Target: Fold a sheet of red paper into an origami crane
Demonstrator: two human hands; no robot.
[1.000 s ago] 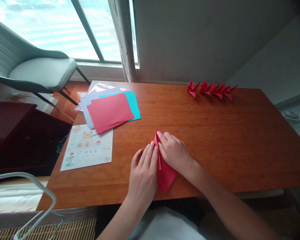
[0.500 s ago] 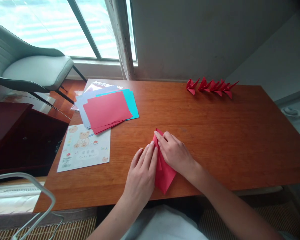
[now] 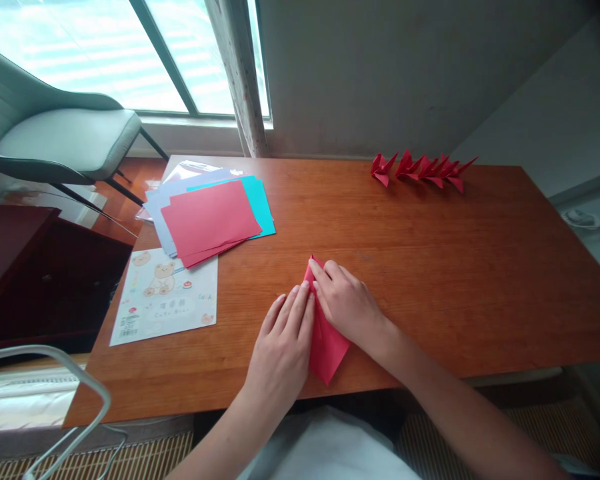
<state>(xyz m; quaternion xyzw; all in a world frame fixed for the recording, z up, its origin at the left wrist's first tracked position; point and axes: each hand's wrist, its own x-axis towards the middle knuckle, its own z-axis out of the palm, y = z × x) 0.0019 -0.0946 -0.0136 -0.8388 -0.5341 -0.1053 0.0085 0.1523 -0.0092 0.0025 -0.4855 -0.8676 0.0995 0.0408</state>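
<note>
A folded red paper [image 3: 326, 343] lies on the wooden table [image 3: 430, 267] near its front edge. My left hand [image 3: 283, 343] lies flat with its fingers stretched out along the paper's left edge. My right hand [image 3: 347, 300] presses flat on the paper's upper part, its fingertips at the top corner. Both hands cover much of the sheet, so only the top tip and the lower point show.
A stack of red, teal and pale sheets [image 3: 210, 217] lies at the back left, with a bear-printed card [image 3: 165, 297] in front of it. Several red folded paper cranes [image 3: 420, 168] stand in a row at the back right. A grey chair [image 3: 60, 143] stands by the window.
My hands and the red paper keep their pose. The view has shifted slightly, so everything sits a little lower-left to upper in the picture.
</note>
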